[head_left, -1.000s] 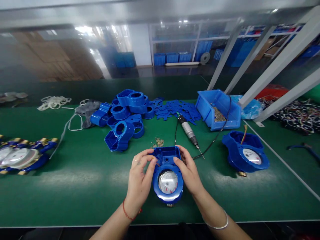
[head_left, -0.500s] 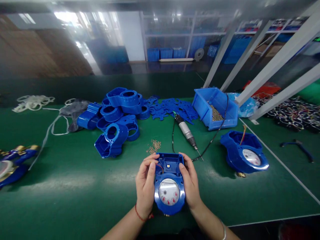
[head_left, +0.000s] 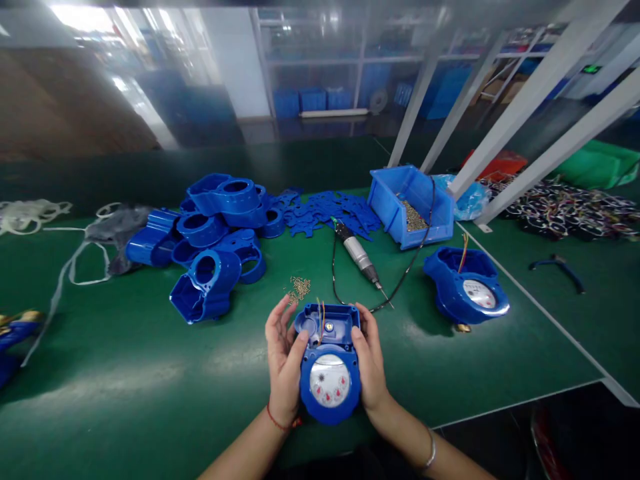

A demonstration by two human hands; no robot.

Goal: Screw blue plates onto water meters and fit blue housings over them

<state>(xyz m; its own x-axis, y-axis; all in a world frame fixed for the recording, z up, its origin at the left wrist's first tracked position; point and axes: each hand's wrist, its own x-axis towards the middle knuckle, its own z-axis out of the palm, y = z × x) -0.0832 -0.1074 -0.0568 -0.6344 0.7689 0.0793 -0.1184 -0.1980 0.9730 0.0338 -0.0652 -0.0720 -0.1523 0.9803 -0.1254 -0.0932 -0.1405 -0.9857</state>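
Observation:
Between my two hands is a blue water meter (head_left: 330,380) with a round white dial and red pointers. Thin coloured wires stand up from its open box-shaped compartment. My left hand (head_left: 286,353) rests along its left side, thumb on the rim and the other fingers somewhat spread. On the right side, my right hand (head_left: 370,360) grips the housing with the thumb on top. Just beyond the meter lie a pile of small brass-coloured screws (head_left: 300,288) and an electric screwdriver (head_left: 361,259) with a black cable.
Blue plastic housings (head_left: 220,220) are heaped at the left, beside flat blue parts (head_left: 325,212). A blue bin (head_left: 385,200) holds more screws. Another water meter (head_left: 465,287) stands to the right. Grey posts (head_left: 540,100) rise behind, near bundled wires (head_left: 570,207).
My left fingers have moved off the wires and spread; the wires now stand upright from the compartment. The whole scene has shifted left in view as the head turned right.

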